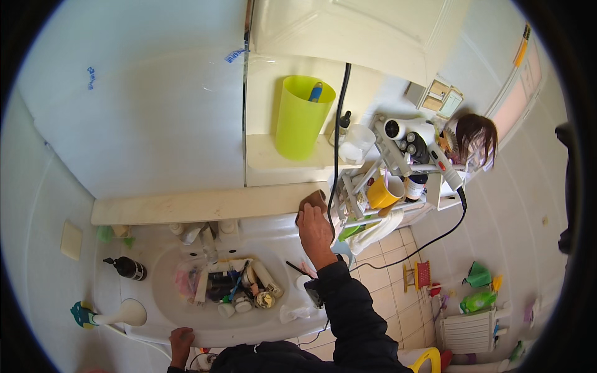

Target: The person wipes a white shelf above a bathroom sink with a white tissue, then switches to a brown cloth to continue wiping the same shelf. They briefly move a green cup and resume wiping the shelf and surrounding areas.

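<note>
My right hand (316, 231) presses a brown cloth (313, 200) onto the right end of a cream shelf (196, 205) under the mirror. A black cable (336, 140) hangs down just beside that hand. At the front rim of the white washbasin (158, 298) is my left hand (182, 342), its fingers loosely curled, with nothing visible in it. Jars, tubes and bottles lie piled in the basin, including a round jar (265, 300). A dark pump bottle (126, 268) lies to the left of the bowl, as seen from above.
A lime-green cup (303, 121) stands on a small ledge. On the rack at right are a white hair dryer (438, 158), an electric shaver (414, 148) and a yellow mug (385, 192). A cable loops towards the tiled floor (392, 298). A white faucet (208, 242) rises behind the bowl.
</note>
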